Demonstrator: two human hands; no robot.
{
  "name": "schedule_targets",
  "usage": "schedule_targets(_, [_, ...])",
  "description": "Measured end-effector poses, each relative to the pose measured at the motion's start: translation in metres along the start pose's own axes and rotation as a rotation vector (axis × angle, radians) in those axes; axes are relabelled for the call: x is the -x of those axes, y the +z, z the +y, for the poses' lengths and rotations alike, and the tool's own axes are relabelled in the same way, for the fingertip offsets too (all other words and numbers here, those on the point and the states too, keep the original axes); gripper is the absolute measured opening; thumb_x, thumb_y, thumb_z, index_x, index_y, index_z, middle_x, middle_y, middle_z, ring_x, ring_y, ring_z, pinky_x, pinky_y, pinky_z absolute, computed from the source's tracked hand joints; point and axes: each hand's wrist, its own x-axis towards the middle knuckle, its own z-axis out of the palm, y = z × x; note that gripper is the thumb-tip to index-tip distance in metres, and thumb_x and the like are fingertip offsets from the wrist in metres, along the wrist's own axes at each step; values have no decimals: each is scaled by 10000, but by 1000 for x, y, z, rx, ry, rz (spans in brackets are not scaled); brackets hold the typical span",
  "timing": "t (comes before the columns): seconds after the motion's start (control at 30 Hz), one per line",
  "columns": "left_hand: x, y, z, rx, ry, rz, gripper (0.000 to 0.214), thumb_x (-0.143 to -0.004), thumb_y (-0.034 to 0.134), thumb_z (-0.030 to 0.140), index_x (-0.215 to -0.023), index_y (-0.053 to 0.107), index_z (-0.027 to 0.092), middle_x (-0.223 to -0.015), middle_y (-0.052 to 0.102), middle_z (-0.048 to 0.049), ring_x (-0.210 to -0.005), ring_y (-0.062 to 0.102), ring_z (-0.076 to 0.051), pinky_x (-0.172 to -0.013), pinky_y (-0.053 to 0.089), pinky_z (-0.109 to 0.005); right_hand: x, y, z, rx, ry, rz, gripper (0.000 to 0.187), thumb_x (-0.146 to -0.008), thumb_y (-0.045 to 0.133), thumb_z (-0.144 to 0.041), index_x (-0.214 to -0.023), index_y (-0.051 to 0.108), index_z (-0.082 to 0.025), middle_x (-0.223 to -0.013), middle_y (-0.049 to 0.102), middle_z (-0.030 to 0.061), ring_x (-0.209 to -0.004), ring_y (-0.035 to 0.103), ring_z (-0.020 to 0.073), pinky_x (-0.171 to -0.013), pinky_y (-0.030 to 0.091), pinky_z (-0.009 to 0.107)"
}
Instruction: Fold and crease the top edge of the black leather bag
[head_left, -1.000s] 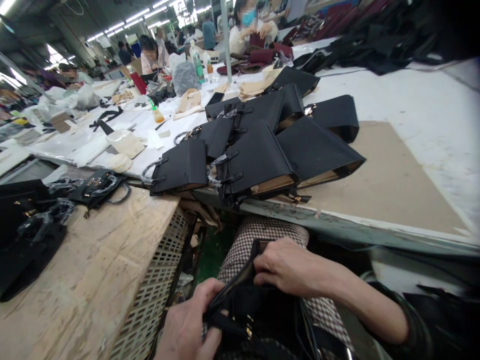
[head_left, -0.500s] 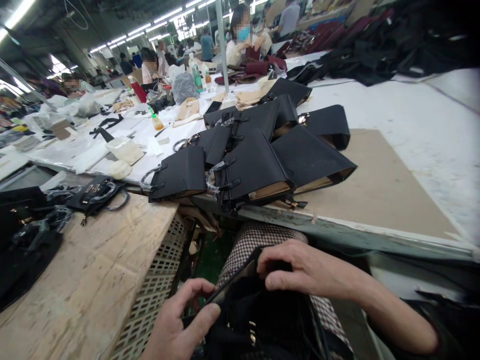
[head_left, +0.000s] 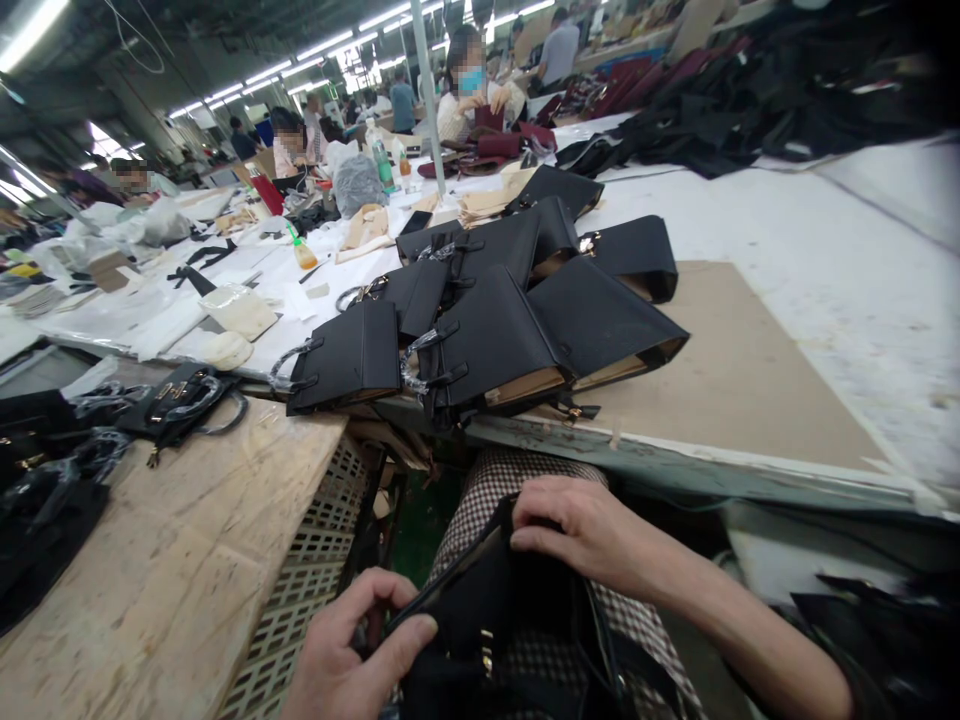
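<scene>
A black handbag (head_left: 465, 610) with small gold-coloured fittings lies on my lap, over a checked cloth (head_left: 502, 490). Its mouth gapes upward and the inside is dark. At the near left, my left hand (head_left: 367, 640) pinches the bag's edge between thumb and fingers. My right hand (head_left: 562, 520) grips the far part of the same rim, fingers curled over it and thumb toward the inside. The lower part of the bag runs out of the picture.
Several black handbags (head_left: 487, 340) lie on the white table (head_left: 810, 240) ahead, partly over a brown board (head_left: 742, 360). More bags (head_left: 172, 400) rest on a board-topped crate (head_left: 225, 500) at left. A metal pole (head_left: 429, 100) rises mid-table. People work farther back.
Both hands keep hold of the bag's rim. My right thumb has drawn in closer to its fingers, and the bag's mouth looks slightly shifted. The view has turned a little.
</scene>
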Motion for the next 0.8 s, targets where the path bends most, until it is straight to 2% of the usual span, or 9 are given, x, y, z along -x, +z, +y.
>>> schedule_targets(0.17, [-3, -2, -5, 20, -7, -59, 284, -840, 642, 464, -810, 653, 182, -829, 676, -42, -780, 616, -178, -711, 486, -223, -4, 3, -1, 44, 35, 41, 160, -931, 675, -274, -784, 650, -218, -827, 609, -15, -815, 587, 172, -721, 417, 255])
schedule_targets(0.27, [-4, 0, -4, 40, -5, -37, 287, -831, 651, 465, -785, 639, 182, -816, 667, -37, -757, 609, -168, -690, 478, -215, -8, 5, -1, 31, 23, 66, 167, -907, 693, -239, -754, 634, -210, -876, 588, -7, -848, 571, 171, -752, 430, 263])
schedule_targets(0.4, [-5, 4, -2, 90, -15, 27, 282, -802, 681, 456, -752, 634, 182, -778, 651, -21, -710, 592, -147, -642, 454, -195, -15, 11, 0, -41, -24, 135, 141, -862, 708, -176, -746, 635, -211, -1094, 617, 6, -1019, 561, 193, -887, 440, 300])
schedule_targets(0.53, [-6, 5, -2, 89, -13, 45, 284, -793, 689, 455, -751, 643, 178, -758, 647, -22, -682, 580, -143, -613, 444, -194, -21, 18, 4, -107, -54, 144, 164, -839, 689, -132, -710, 624, -207, -1237, 655, 4, -1201, 521, 230, -1032, 375, 375])
schedule_targets(0.6, [-8, 4, -3, 89, -12, 39, 278, -795, 687, 449, -755, 646, 177, -762, 645, -25, -696, 580, -147, -631, 451, -199, -25, 21, 6, -159, -33, 122, 185, -833, 685, -133, -683, 602, -203, -1188, 694, -1, -1165, 564, 227, -1025, 380, 370])
schedule_targets(0.7, [-9, 3, -4, 95, -14, 26, 288, -799, 684, 453, -751, 639, 173, -745, 628, -23, -684, 558, -143, -621, 443, -197, -30, 23, 10, -218, 2, 74, 188, -848, 657, -147, -681, 592, -204, -1051, 728, -20, -966, 648, 187, -878, 446, 290])
schedule_targets(0.8, [-11, 3, -4, 124, -34, 14, 317, -804, 681, 474, -760, 630, 165, -713, 591, -13, -644, 513, -127, -592, 418, -195, -33, 23, 11, -195, 31, 62, 156, -854, 659, -181, -708, 613, -209, -910, 716, -31, -842, 649, 169, -766, 442, 252])
